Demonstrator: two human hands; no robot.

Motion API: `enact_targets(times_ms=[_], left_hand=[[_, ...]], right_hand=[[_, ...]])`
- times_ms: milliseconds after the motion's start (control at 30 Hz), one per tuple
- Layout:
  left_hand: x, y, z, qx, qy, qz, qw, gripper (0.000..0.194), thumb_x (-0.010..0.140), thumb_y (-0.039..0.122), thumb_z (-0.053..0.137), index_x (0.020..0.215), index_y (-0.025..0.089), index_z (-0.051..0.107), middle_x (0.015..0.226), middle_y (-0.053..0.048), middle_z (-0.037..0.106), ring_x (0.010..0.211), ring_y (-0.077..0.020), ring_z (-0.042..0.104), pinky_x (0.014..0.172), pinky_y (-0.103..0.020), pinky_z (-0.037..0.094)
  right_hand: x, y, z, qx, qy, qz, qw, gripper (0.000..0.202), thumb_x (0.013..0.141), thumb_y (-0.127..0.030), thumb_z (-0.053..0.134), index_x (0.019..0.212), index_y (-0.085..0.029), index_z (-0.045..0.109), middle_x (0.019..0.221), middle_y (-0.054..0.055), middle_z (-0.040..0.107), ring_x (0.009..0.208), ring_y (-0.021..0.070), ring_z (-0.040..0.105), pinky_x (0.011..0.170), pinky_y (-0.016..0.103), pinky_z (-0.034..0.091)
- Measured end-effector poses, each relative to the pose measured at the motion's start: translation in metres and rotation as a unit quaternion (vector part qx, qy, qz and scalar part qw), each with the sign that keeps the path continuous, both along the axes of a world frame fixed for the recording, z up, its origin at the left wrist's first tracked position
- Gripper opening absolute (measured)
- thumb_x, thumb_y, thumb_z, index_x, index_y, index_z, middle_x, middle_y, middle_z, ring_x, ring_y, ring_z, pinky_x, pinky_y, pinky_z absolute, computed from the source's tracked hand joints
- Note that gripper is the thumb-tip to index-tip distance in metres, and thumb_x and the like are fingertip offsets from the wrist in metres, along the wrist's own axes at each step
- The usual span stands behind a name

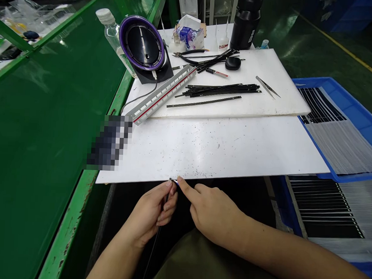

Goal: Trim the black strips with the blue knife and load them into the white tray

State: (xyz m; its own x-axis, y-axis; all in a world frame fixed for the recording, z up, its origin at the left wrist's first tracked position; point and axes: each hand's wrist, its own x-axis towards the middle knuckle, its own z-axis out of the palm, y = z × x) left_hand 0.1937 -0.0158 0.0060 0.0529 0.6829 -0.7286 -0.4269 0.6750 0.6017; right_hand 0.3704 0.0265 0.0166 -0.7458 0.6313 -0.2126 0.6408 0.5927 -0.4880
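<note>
At the near edge of the table, my left hand [155, 212] is closed, pinching a thin black strip [155, 245] whose lower end hangs below the fist. The top of the strip pokes out between thumb and index finger. My right hand [215, 210] is beside it, index finger stretched to the strip's tip and the other fingers curled in. A small shiny, bluish piece shows under that fingertip; what it is, I cannot make out. Beyond the hands, a bundle of similar black strips [222, 90] lies on a white foam board [276, 106], with one single strip [203, 102] in front.
A grey ruler-like bar [163, 95] leans by a purple-rimmed fan [142, 43]. Also on the board are cutting pliers [189, 56], a red-labelled pen [216, 73], a black case [233, 63] and tweezers [267, 86]. Blue trays [368, 123] of strips stand right; a green frame [68, 229] runs left.
</note>
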Motion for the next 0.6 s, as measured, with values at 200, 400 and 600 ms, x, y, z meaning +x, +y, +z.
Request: enact_targets(times_ms=[200, 400, 600], left_hand=[[-0.0002, 0.0014, -0.0006, -0.005, 0.002, -0.003, 1.0, 0.03, 0.092, 0.042, 0.05, 0.073, 0.018, 0.048, 0.052, 0.006, 0.038, 0.036, -0.003, 0.021, 0.033, -0.013, 0.014], [-0.0013, 0.0008, 0.0003, -0.003, -0.003, -0.002, 1.0, 0.03, 0.091, 0.042, 0.05, 0.073, 0.018, 0.048, 0.052, 0.006, 0.039, 0.036, -0.0029, 0.021, 0.033, -0.013, 0.014], [-0.0006, 0.0013, -0.0006, -0.003, 0.002, -0.008, 1.0, 0.031, 0.091, 0.043, 0.052, 0.073, 0.018, 0.049, 0.052, 0.006, 0.038, 0.037, -0.0028, 0.021, 0.033, -0.013, 0.014]], right_hand=[[0.0013, -0.0004, 0.0035, -0.003, 0.002, 0.01, 1.0, 0.064, 0.09, -0.015, 0.036, 0.153, -0.018, 0.026, 0.088, 0.006, 0.063, 0.062, 0.0198, 0.057, 0.055, 0.032, 0.038], [0.0022, 0.0013, 0.0055, -0.01, 0.03, 0.01, 0.999, 0.063, 0.091, -0.016, 0.035, 0.153, -0.017, 0.026, 0.091, 0.007, 0.064, 0.066, 0.0196, 0.056, 0.058, 0.032, 0.039], [0.0019, 0.002, 0.0036, -0.008, 0.014, 0.012, 1.0, 0.062, 0.091, -0.016, 0.036, 0.152, -0.018, 0.027, 0.09, 0.007, 0.064, 0.065, 0.0191, 0.056, 0.058, 0.032, 0.039]])
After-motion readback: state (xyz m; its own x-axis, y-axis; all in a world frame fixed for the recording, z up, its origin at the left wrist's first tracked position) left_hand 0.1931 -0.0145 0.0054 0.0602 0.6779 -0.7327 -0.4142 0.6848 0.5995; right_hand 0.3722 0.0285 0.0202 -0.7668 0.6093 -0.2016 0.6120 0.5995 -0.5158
